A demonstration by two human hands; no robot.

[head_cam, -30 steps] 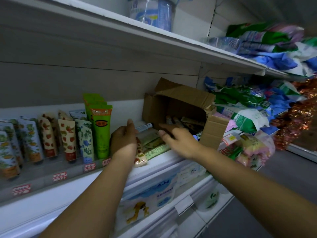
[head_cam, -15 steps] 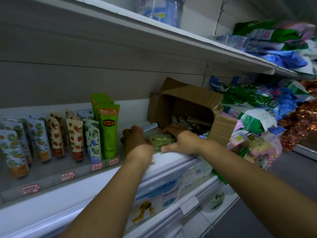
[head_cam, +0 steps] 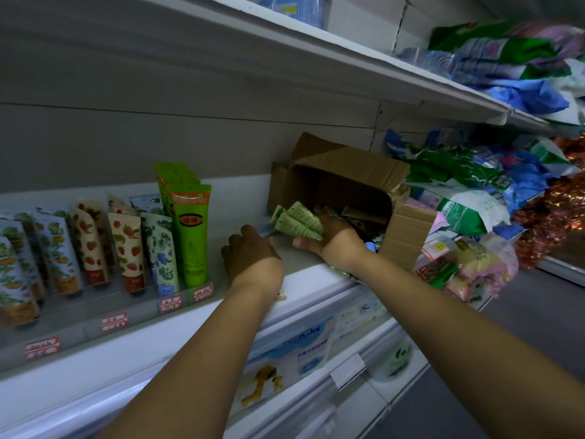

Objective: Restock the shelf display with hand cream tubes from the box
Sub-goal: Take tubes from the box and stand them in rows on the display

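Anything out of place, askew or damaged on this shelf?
The brown cardboard box lies on its side on the white shelf, flaps bent and one edge ragged, loose tubes jumbled inside. A small grey-blue tube lies flat beside it, unlike the upright displayed tubes.

1. The bunch of soft pale green plastic tubes [head_cam: 297,221] is covered in fine dark print.
2. The tall bright green plastic tube [head_cam: 190,245] is topped by an orange band and marked with an orange oval.
3. The cream plastic tubes [head_cam: 126,248] are dotted with red strawberries.
4. The pale plastic tube [head_cam: 161,251] is printed with blue flowers and green leaves.
5. The corrugated cardboard box [head_cam: 348,163] is plain brown.
6. The small white price tags [head_cam: 169,304] are lettered in red.
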